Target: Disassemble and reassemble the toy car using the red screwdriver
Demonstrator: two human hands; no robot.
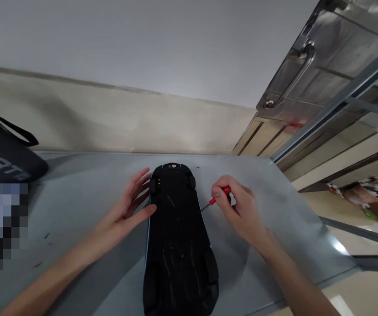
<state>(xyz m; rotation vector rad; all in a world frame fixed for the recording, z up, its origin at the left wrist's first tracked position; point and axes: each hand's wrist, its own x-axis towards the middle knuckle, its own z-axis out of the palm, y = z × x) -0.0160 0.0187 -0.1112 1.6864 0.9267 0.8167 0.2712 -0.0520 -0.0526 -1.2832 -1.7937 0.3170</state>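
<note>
A black toy car (178, 237) lies upside down on the grey table (77, 206), its wheels and flat underside facing up. My left hand (127, 210) rests open against the car's left side, fingers spread near a front wheel and the thumb touching the edge. My right hand (238, 206) is closed around a small red-handled screwdriver (218, 196). The screwdriver's thin metal tip points at the car's right edge.
A black bag (1, 158) with white lettering sits at the table's far left, above a blurred patch. A wall runs behind the table. To the right are a metal door with a handle (294, 74) and the table's right edge.
</note>
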